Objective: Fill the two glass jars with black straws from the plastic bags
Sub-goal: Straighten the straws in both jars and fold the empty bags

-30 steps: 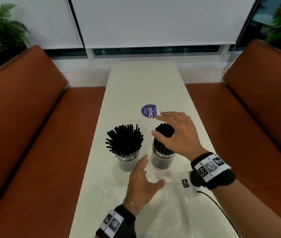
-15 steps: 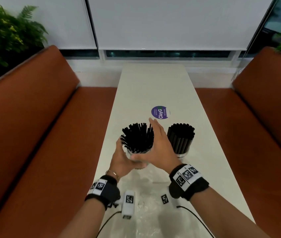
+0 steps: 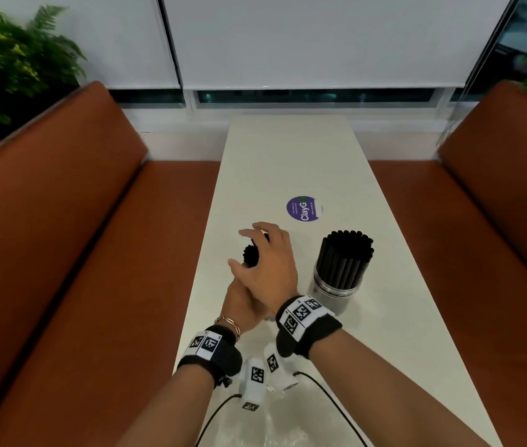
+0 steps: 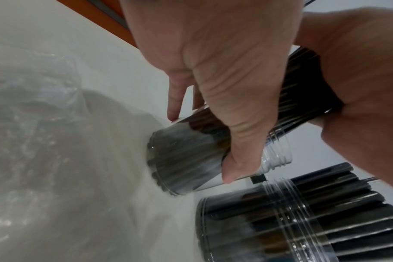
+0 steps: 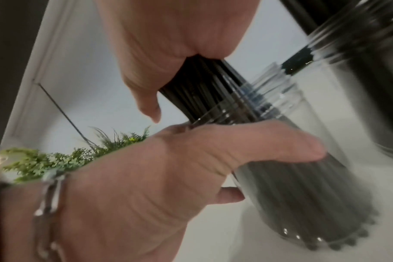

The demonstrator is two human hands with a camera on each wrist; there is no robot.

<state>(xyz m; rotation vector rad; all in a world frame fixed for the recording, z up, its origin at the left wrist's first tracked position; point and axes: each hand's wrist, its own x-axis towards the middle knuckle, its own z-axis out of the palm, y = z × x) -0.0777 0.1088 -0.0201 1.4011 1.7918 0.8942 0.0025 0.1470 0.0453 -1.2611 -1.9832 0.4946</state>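
Glass gives little grip, so the left hand [image 5: 132, 191] does well to wrap thumb and fingers round the left jar [image 5: 303, 177], tilted on the white bench [image 3: 287, 156]. Beside it the right hand [image 3: 268, 262] closes round the bundle of black straws [image 3: 250, 254] above the rim; squeezing them together while tapping should settle them. Further right stands the full second jar [image 3: 336, 288], with empty plastic bags [image 4: 34, 106] nearby

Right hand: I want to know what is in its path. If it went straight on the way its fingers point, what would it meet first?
Probably nothing soon: the right hand, gripping the straws, points left and away over bare table; depth is unclear.
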